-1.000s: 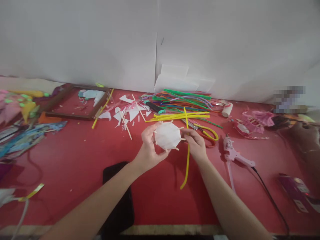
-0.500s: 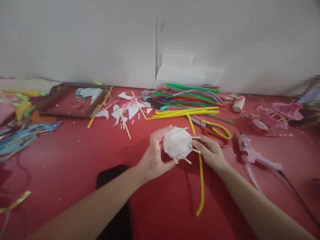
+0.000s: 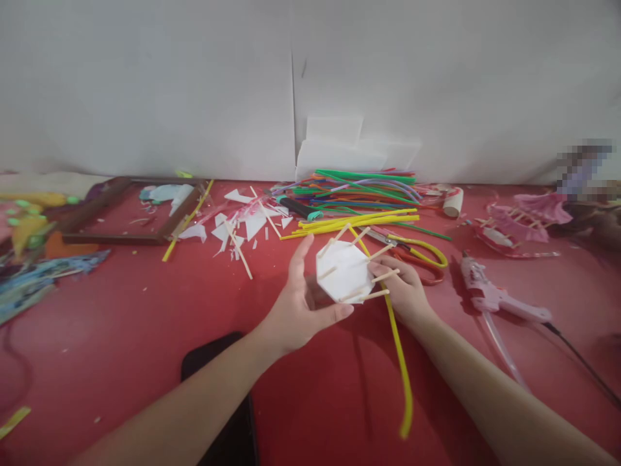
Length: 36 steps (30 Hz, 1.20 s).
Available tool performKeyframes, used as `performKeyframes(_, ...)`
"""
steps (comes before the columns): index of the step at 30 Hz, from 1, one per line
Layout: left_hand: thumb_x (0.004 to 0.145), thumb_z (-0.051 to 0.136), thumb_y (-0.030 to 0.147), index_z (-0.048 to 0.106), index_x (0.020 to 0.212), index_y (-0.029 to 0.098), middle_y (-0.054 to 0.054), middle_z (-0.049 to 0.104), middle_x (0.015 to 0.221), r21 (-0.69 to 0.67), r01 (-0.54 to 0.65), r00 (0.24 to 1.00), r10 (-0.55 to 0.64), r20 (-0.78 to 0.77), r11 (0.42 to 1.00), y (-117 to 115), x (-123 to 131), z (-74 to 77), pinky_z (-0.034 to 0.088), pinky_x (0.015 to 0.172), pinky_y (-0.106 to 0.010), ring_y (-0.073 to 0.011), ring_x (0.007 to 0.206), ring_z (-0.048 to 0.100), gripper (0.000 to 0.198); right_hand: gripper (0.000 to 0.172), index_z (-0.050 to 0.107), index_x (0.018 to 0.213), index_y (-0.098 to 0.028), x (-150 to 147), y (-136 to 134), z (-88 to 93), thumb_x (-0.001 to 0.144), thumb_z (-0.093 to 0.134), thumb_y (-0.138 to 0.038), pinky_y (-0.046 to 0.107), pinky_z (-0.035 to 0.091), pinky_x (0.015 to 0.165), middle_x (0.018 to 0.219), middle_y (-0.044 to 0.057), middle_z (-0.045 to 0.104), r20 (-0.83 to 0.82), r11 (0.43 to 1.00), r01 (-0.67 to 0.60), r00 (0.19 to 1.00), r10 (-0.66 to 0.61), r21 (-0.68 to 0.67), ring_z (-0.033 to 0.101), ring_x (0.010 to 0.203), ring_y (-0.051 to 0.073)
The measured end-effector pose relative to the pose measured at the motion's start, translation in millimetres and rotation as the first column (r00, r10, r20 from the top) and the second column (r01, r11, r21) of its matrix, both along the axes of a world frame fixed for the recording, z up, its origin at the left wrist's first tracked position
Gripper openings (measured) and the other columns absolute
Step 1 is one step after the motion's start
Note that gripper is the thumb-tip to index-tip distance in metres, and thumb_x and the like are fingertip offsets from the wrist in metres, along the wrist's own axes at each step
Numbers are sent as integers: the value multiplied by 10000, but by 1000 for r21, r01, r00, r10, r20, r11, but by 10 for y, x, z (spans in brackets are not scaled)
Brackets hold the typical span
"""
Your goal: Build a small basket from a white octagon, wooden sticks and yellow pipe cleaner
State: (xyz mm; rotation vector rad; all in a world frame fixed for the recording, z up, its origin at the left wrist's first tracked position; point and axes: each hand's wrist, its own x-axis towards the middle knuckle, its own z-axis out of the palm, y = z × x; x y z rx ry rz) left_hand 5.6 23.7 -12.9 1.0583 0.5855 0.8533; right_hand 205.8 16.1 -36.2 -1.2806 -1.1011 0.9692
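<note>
A white octagonal piece (image 3: 342, 270) with several short wooden sticks standing out around its rim is held up above the red table. My right hand (image 3: 402, 288) grips it at the right edge, fingers closed around a stick there. A long yellow pipe cleaner (image 3: 400, 362) hangs beside that hand and runs behind the piece; whether the fingers pinch it too is hidden. On the other side, my left hand (image 3: 295, 307) is open, with index finger raised and thumb stretched out under the piece. Its remaining fingers are partly hidden behind the piece.
Scissors (image 3: 422, 252) and yellow pipe cleaners (image 3: 359, 223) lie beyond my hands, before a coloured bundle (image 3: 363, 188). A pink glue gun (image 3: 504, 301) rests at right. White scraps (image 3: 252, 223), a brown frame (image 3: 116, 238) and a dark phone-like slab (image 3: 228, 414) are at left.
The octagonal piece has tilted, so its sticks now point toward me and to the right. My left fingers have spread away from it. The yellow pipe cleaner's lower end has swung right.
</note>
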Motion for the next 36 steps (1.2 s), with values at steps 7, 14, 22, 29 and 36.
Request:
performKeyframes(7,768,707,41,-24,1561,430,-111,594,1397,-106,314,949,-312,35,943,-43,-141,74,563,874,-359,-238,1131,671,1147,229,558,527,-195,50,-40,-16,685,642,-340,236,314,456,515,-34,497,-69,999,-1,998,-2,-35,410,482,99)
performKeyframes(14,774,698,35,396,1432,361,-70,626,1287,-203,362,932,-345,116,910,-28,-181,157,560,912,-350,-201,1072,687,795,222,586,561,-190,111,-80,-43,700,677,-338,235,312,440,525,-35,499,-107,997,-47,993,41,-53,408,470,96)
performKeyframes(22,811,644,-1,416,1347,325,-33,691,1079,-343,151,989,-142,52,927,-9,-109,176,586,835,-314,-171,937,710,667,241,691,919,-224,102,-56,-115,832,678,-448,250,449,569,730,-18,652,-125,1000,9,992,-8,13,561,623,125)
performKeyframes(29,821,552,-56,381,1321,237,-60,723,986,-373,-133,990,142,-4,918,70,-42,197,590,867,-404,-186,878,722,604,450,503,1191,-293,152,109,-98,793,700,-362,230,398,453,665,-72,669,-260,991,90,964,-62,97,494,435,97)
performKeyframes(36,814,558,-50,366,1344,280,-23,722,983,-342,-259,960,279,8,903,109,-25,162,554,961,-403,-149,879,720,653,293,567,874,-220,148,217,-82,755,707,-448,194,243,335,497,-69,591,-264,992,127,957,-117,21,308,280,41)
